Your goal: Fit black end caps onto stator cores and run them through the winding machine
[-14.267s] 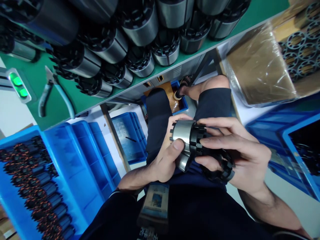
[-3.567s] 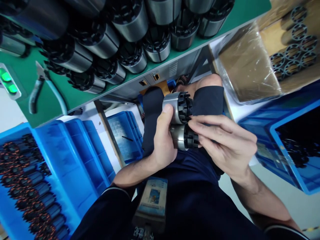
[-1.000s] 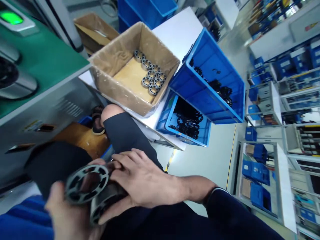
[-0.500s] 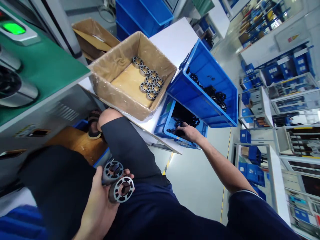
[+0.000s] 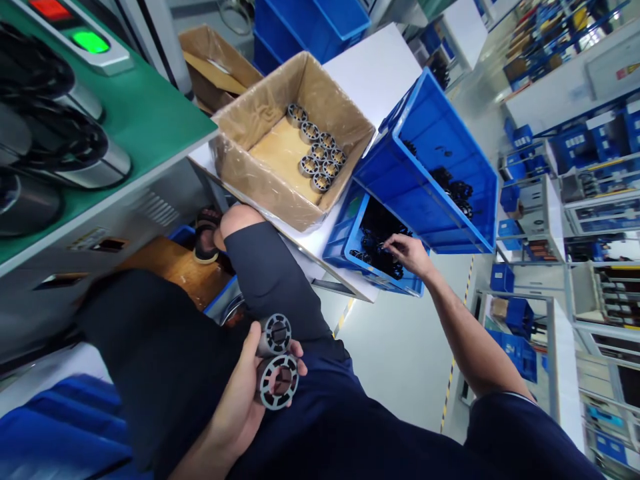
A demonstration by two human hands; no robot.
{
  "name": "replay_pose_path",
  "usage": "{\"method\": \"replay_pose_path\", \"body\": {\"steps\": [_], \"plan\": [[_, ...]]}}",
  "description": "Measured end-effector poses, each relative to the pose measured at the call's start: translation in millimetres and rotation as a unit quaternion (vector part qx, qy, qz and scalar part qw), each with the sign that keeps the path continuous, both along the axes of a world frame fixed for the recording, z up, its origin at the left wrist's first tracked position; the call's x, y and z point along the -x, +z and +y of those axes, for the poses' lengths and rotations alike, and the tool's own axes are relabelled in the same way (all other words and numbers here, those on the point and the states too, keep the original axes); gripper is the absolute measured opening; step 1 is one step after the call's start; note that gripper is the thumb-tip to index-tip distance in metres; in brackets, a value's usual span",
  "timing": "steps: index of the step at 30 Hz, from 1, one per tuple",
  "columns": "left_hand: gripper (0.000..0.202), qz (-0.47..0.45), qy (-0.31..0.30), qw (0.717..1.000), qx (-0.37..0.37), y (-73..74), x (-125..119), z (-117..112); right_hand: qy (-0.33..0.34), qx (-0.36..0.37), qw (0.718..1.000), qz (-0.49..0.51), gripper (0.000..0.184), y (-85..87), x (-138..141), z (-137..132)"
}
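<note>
Low in my view, the left hand [image 5: 247, 385] holds two metal rings [image 5: 267, 341] side by side, touching, slotted faces turned my way. Farther off, the right hand [image 5: 407, 255] is at the lower blue bin [image 5: 337, 237], over its loose black parts [image 5: 374, 233]; its grip is narrow, but I cannot tell whether it has one. Beside that bin, I note more rings [image 5: 320, 160] grouped in a lined cardboard box [image 5: 265, 183].
</note>
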State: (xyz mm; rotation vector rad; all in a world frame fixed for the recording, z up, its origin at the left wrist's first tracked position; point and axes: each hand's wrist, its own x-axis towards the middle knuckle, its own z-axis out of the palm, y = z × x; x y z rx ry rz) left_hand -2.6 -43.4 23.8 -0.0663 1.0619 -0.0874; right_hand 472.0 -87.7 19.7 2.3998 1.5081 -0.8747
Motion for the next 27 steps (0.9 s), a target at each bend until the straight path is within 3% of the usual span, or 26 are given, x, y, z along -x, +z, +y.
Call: {"method": "replay_pose_path", "body": {"steps": [5, 11, 16, 22, 27], "plan": [[0.069, 0.032, 0.081, 0.99, -0.109, 7.2, -0.7, 8.7, 0.02, -0.003, 0.999, 0.029, 0.041, -13.6, 13.4, 2.3], [0.067, 0.007, 0.085, 0.986, -0.14, 5.0, 10.5, 19.5, 0.066, 0.078, 0.994, 0.046, 0.047, -37.5, 27.9, 17.6], [0.065, 0.024, 0.114, 0.986, -0.122, 0.4, 17.3, 11.8, 0.077, 0.102, 0.991, 0.035, 0.049, -32.2, 33.7, 22.1], [0.067, 0.023, 0.125, 0.984, -0.125, -2.0, 21.5, 4.2, 0.046, 0.064, 0.996, -0.031, 0.072, -17.7, 32.2, 17.9], [0.066, 0.048, 0.152, 0.974, -0.161, -0.7, 23.1, 7.9, 0.057, 0.075, 0.995, -0.015, 0.057, -15.9, 24.2, 11.4]]}}
